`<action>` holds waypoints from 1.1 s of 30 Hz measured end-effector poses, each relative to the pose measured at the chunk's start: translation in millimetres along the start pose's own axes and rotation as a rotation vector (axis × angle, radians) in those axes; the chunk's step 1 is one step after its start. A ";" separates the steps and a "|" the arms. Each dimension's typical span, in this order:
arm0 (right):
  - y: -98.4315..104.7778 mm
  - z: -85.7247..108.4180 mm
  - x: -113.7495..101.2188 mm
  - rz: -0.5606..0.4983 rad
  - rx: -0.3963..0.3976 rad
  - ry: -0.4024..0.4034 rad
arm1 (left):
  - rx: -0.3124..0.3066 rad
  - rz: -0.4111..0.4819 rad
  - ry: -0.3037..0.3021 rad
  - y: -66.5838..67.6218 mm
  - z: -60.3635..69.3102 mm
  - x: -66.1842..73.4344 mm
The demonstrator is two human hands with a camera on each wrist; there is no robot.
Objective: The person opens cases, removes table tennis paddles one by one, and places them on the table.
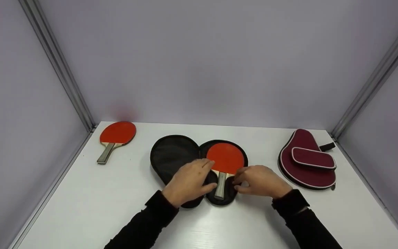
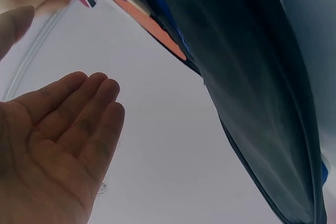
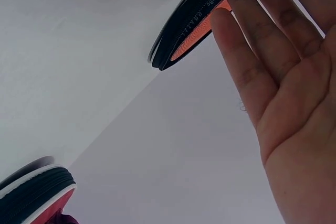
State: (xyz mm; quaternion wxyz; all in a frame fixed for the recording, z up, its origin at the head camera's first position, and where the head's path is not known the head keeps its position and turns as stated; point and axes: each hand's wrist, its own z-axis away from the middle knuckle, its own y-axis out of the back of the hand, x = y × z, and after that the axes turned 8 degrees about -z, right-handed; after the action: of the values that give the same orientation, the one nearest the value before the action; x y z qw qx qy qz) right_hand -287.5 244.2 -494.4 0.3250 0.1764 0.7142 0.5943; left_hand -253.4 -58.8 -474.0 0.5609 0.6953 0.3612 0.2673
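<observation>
A red table tennis bat [image 1: 225,158] with a wooden handle lies in the right half of an unzipped black bat case [image 1: 171,154]. The case is spread flat, its left half beside the bat. Over the middle of the case is my left hand [image 1: 190,180], fingers straight, its fingertips near the bat's left edge. The left wrist view shows its palm [image 2: 58,150] with nothing in it. My right hand [image 1: 261,180] is at the case's right rim, close to the bat's handle. Its fingers [image 3: 257,40] reach the case edge, slightly bent; their tips are partly hidden.
A second red bat [image 1: 117,133] lies at the back left of the white table [image 1: 81,200]. At the right is a closed maroon bat case [image 1: 304,162] with white piping, a front pocket and a black strap. Pale walls [image 1: 199,69] stand around the table.
</observation>
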 end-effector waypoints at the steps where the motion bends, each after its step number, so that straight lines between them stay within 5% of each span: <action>1: 0.0 0.0 0.0 0.001 -0.001 -0.002 | -0.010 -0.007 -0.007 -2.2 -0.5 2.8; 6: 0.2 -0.1 -0.2 -0.004 -0.002 -0.005 | -0.057 -0.047 -0.042 -14.1 -1.6 16.1; 14: 1.3 1.7 0.5 -0.012 0.008 0.002 | -0.048 -0.125 -0.085 -32.0 -2.0 35.8; 19: 1.4 1.7 1.9 -0.014 0.006 0.007 | -0.051 -0.274 -0.109 -35.5 -2.3 46.0; 23: 1.2 1.4 2.5 -0.015 0.000 -0.003 | -0.021 -0.341 -0.146 -37.1 -1.0 49.0; 33: 0.9 0.6 1.8 -0.024 -0.004 -0.019 | 0.009 -0.337 -0.212 -39.7 1.9 48.8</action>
State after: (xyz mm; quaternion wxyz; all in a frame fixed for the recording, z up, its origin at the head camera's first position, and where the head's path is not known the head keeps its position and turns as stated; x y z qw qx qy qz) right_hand -288.6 246.0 -494.0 0.3394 0.1729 0.7118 0.5901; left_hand -230.9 -16.4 -514.8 0.6296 0.6518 0.4125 0.0933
